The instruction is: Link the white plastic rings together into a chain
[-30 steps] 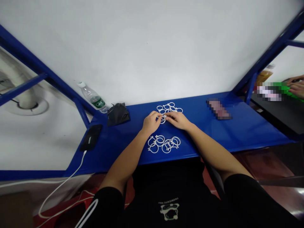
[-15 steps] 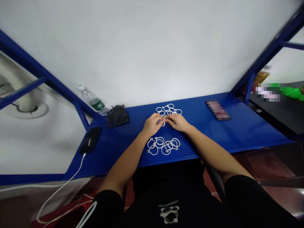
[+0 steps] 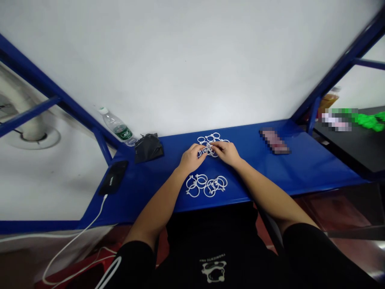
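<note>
The grip is narrow on both sides: left hand [image 3: 192,157] and right hand [image 3: 227,153] pinch a white ring [image 3: 208,149] between their fingertips, over the blue tabletop [image 3: 255,160]. Just beyond that ring lies a cluster of rings [image 3: 213,137]; nearer the person than it, a loose pile of rings [image 3: 202,181]. Well left of it sit a black bag [image 3: 148,148], a bottle [image 3: 117,126] and a corded black device [image 3: 113,177]; well right, something blurred [image 3: 274,141].

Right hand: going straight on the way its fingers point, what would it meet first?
Most likely the white rings right at the right hand's fingertips, then the left hand opposite; depth there is hard to judge.
</note>
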`<move>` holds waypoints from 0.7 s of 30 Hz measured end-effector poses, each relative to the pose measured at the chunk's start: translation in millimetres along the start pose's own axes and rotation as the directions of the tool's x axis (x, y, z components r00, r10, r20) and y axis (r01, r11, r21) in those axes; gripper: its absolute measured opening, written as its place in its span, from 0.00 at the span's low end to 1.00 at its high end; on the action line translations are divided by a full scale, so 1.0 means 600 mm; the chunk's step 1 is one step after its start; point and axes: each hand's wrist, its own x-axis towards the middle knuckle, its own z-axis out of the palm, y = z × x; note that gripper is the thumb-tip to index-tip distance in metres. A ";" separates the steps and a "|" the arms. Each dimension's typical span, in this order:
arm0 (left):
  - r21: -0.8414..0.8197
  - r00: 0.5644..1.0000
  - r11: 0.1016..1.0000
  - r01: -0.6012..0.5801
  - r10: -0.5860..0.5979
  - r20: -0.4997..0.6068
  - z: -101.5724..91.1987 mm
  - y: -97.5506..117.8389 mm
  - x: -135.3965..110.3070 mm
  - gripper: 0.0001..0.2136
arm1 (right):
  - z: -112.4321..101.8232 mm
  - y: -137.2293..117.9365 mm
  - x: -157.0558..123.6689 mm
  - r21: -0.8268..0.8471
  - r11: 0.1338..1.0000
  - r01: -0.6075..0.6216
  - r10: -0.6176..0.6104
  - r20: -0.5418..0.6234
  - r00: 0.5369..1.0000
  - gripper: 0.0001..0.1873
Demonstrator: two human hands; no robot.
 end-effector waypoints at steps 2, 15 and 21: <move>-0.002 0.995 1.000 -0.013 0.013 0.097 -0.001 0.000 0.000 0.09 | 0.000 0.004 0.000 -0.005 0.999 -0.052 0.052 -0.039 0.998 0.16; -0.036 0.867 0.985 -0.170 0.167 0.469 0.011 0.027 -0.018 0.26 | 0.002 -0.002 0.000 0.054 0.999 0.004 -0.005 0.018 1.000 0.12; -0.033 0.912 0.989 -0.147 0.148 0.383 0.014 0.024 -0.016 0.15 | 0.002 -0.002 -0.002 0.074 0.997 0.003 -0.005 0.032 0.999 0.11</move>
